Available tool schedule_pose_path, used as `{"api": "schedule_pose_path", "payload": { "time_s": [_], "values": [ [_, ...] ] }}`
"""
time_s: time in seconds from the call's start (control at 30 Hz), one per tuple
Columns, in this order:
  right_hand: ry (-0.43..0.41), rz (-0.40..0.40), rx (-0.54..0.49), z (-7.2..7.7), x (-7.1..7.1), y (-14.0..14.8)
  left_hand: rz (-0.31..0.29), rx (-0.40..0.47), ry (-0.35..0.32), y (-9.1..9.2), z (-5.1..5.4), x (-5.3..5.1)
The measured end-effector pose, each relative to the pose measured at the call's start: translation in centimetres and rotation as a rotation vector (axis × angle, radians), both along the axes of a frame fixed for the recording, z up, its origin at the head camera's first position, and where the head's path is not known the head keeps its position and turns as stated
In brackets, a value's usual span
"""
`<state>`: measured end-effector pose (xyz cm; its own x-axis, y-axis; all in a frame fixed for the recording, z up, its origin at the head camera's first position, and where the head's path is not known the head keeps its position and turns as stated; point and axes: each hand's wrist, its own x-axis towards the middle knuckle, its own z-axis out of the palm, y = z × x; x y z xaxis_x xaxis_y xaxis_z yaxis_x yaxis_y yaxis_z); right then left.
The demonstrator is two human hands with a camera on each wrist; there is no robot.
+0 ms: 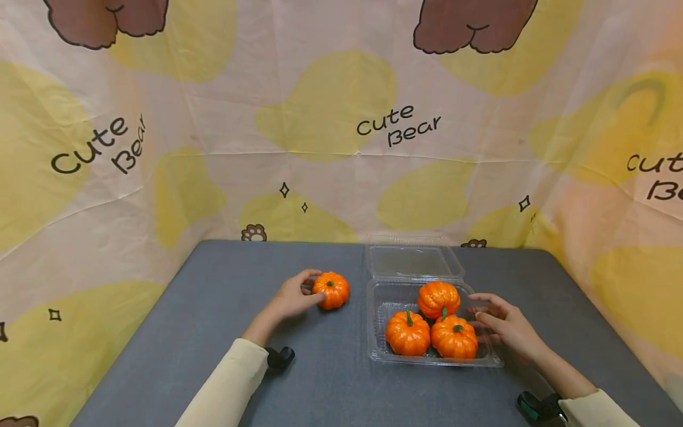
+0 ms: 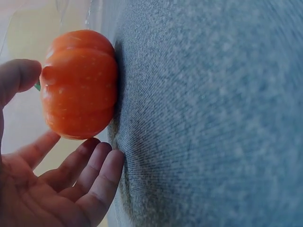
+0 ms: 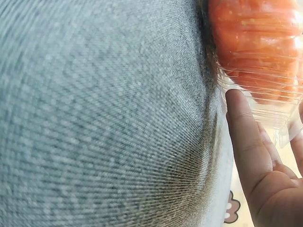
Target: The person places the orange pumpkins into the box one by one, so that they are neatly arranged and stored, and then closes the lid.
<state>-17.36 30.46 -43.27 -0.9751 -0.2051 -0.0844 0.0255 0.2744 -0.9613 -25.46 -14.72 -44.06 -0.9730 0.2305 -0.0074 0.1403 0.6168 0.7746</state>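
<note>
My left hand (image 1: 294,295) is at the left side of a small orange pumpkin (image 1: 333,290) that sits on the grey table. In the left wrist view, the thumb is by the pumpkin's (image 2: 80,85) stem side and the spread fingers lie close beside it, loosely bent; firm contact cannot be made out. On the right, a clear plastic clamshell box (image 1: 376,320) holds three more orange pumpkins (image 1: 408,333). My right hand (image 1: 509,329) is at the box's right wall, fingers extended. The right wrist view shows a fingertip close to the ribbed clear wall (image 3: 265,101).
The box's hinged lid (image 1: 413,261) lies folded back toward the rear of the grey table (image 1: 320,379). Behind and at the sides hangs a printed cloth (image 1: 325,107) with bears and lettering. Dark cameras are strapped at both wrists.
</note>
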Motion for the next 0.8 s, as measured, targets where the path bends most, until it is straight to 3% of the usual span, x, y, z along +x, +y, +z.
{"api": "schedule_pose_path", "payload": {
  "time_s": [0.37, 0.57, 0.8],
  "values": [
    [0.004, -0.005, 0.011, -0.1, 0.0, -0.1, 0.045, 0.062, -0.018, 0.6, -0.2, 0.3],
    [0.014, -0.007, 0.003, -0.2, -0.1, -0.2, 0.073, 0.123, 0.01, 1.2, -0.1, 0.5],
    [0.023, -0.008, -0.004, -0.2, 0.0, -0.1, 0.056, 0.147, 0.036, 2.1, 0.1, 0.3]
  ]
}}
